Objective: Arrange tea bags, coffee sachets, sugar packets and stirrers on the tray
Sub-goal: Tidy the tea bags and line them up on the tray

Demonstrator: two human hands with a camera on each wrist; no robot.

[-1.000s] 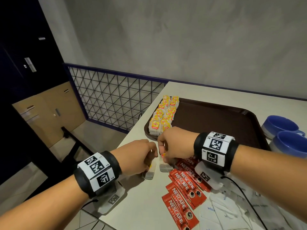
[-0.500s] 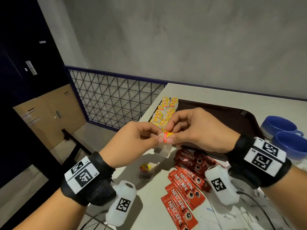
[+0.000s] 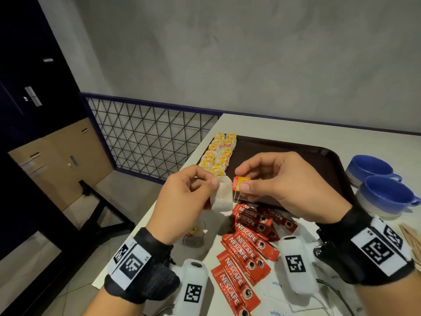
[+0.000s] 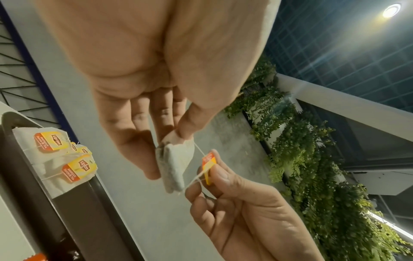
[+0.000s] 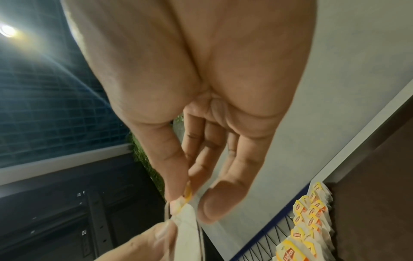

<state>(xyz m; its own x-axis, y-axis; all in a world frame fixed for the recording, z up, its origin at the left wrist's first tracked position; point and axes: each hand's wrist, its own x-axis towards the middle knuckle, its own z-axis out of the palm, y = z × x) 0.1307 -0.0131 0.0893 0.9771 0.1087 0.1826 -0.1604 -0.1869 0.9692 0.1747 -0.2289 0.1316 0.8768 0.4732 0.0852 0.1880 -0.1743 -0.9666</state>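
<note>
Above the table's near-left part, my left hand (image 3: 189, 192) pinches the top corner of a white tea bag (image 3: 222, 198), which hangs down. My right hand (image 3: 271, 183) pinches that bag's yellow-and-red tag (image 3: 239, 182) just to the right, with the thin string slack between them. The left wrist view shows the tea bag (image 4: 175, 166) and its tag (image 4: 209, 165) held apart. Two rows of tea bags (image 3: 217, 153) lie along the left edge of the brown tray (image 3: 296, 156). Another tea bag (image 3: 194, 236) lies on the table. Red coffee sachets (image 3: 246, 247) are spread below my hands.
Two blue cups (image 3: 378, 183) stand right of the tray. White sugar packets (image 3: 280, 290) lie at the near right and wooden stirrers (image 3: 412, 236) show at the right edge. The table's left edge drops to the floor beside a black mesh railing (image 3: 148, 137).
Both hands rose from the table with one tea bag. The right hand has since pulled the tag away to the right, off the bag, while the left keeps hold of the bag.
</note>
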